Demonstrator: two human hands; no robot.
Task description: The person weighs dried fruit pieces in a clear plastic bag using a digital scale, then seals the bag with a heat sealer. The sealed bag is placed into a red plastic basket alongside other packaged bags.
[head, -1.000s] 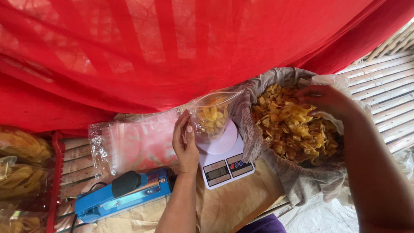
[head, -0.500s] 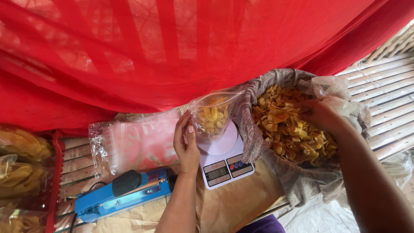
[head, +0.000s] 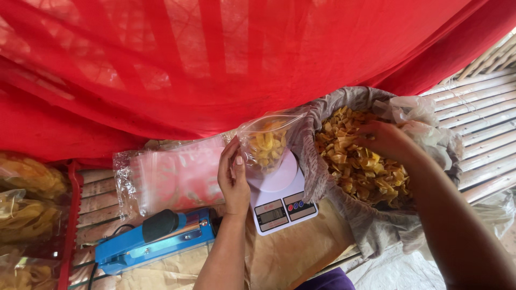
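My left hand holds a small clear plastic bag part-filled with yellow chips, upright on a white kitchen scale. My right hand reaches into a large sack lined with clear plastic and full of yellow chips, fingers closed over some of them. The sack stands directly right of the scale and leans against it.
A stack of empty clear bags lies left of the scale. A blue heat sealer sits in front on brown paper. Filled chip bags pile at far left. Red cloth hangs overhead. Bamboo slats run at right.
My right hand has moved from the sack's far right rim down and left into the chips. My left hand stays on the small bag.
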